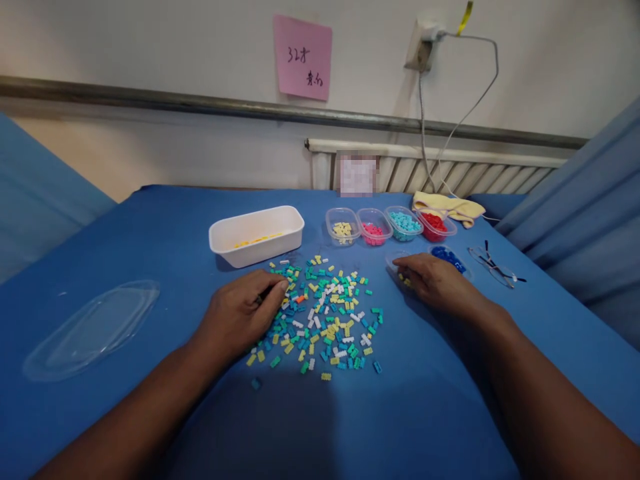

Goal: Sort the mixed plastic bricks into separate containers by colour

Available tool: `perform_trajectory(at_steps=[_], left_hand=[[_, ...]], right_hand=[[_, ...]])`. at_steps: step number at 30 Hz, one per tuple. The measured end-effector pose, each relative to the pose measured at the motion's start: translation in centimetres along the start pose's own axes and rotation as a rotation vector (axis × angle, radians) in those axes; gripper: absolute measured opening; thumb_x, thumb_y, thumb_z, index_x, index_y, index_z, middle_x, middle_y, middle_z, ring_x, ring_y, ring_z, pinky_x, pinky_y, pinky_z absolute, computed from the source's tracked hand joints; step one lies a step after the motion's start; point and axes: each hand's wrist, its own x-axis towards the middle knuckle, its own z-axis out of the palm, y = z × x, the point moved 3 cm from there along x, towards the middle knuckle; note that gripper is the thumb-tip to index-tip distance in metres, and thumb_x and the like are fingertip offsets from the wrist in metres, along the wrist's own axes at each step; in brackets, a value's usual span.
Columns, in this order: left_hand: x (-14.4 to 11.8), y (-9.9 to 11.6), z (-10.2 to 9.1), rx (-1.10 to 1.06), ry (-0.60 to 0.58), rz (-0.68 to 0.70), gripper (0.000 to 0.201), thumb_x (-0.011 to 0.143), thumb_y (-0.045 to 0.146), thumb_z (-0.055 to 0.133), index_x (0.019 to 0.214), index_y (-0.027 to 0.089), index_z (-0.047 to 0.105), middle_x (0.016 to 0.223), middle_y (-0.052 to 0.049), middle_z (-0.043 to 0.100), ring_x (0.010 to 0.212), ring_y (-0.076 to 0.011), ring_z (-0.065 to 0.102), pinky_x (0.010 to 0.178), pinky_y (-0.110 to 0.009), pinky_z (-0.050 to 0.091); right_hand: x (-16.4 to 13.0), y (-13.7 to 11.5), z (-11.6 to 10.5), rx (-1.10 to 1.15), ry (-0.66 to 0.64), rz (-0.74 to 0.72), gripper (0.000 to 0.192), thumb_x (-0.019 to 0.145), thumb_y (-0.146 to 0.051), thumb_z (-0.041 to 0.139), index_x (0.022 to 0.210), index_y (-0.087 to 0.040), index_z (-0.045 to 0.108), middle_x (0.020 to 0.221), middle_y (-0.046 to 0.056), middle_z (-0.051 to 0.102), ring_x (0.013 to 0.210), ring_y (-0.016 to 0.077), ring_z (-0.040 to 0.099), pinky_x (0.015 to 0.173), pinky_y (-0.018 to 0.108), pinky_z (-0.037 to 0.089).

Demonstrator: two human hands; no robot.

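Observation:
A loose pile of small toy building bricks (320, 313) in green, teal, yellow and white is spread over the blue table, with an orange one among them. My left hand (245, 303) rests at the pile's left edge, its fingers curled and the thumb pressed to them; what they hold, if anything, is hidden. Over a small clear tub (395, 257) at the right reaches my right hand (435, 277), fingers drawn together. Its grip is too small to make out. A few yellow bricks (404, 280) show in that tub beneath the hand, which partly covers it.
Behind the pile stands a white bin (257, 257) with yellow-orange pieces inside. Clear tubs hold cream bricks (343, 230), pink bricks (373, 232), light-blue bricks (405, 224), red bricks (434, 224) and dark-blue bricks (449, 257). Glasses (495, 267), a yellow cloth (450, 207) and clear lids (95, 327) lie around.

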Motion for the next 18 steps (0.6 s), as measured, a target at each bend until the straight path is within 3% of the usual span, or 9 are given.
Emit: perform_trajectory(at_steps=[5,8,14,18], left_hand=[[0.1,0.4,0.0,0.003,0.001,0.003,0.035,0.107,0.046,0.055,0.095,0.023,0.078,0.084,-0.002,0.077,0.076,-0.0198,0.070,0.077,-0.032,0.053],[0.1,0.6,0.1,0.006,-0.010,0.000,0.034,0.107,0.044,0.055,0.096,0.022,0.078,0.088,-0.003,0.078,0.077,-0.0197,0.070,0.079,-0.032,0.054],[-0.2,1.0,0.4,-0.008,-0.021,0.026,0.032,0.108,0.039,0.055,0.100,0.020,0.079,0.090,-0.004,0.078,0.079,-0.0192,0.070,0.083,-0.032,0.054],[-0.5,1.4,0.5,-0.022,-0.036,0.054,0.032,0.108,0.040,0.055,0.101,0.020,0.079,0.090,-0.005,0.078,0.080,-0.0193,0.070,0.082,-0.032,0.054]], right_hand=[[-0.4,0.0,-1.0,0.050,0.111,0.022,0.041,0.100,-0.016,0.053,0.133,-0.018,0.077,0.119,0.013,0.084,0.109,0.0287,0.079,0.097,0.043,0.061],[-0.6,-1.9,-1.6,0.119,0.124,-0.067,0.033,0.104,-0.021,0.056,0.129,-0.020,0.077,0.120,0.013,0.083,0.110,0.0297,0.077,0.098,0.044,0.060],[-1.1,-9.4,-1.6,0.339,-0.176,-0.388,0.024,0.110,-0.024,0.057,0.122,-0.022,0.078,0.104,0.009,0.081,0.097,0.0225,0.075,0.087,0.035,0.058],[-1.6,-11.1,-1.3,0.406,-0.275,-0.427,0.028,0.107,-0.015,0.058,0.126,-0.022,0.077,0.108,0.009,0.081,0.100,0.0217,0.075,0.089,0.035,0.059]])
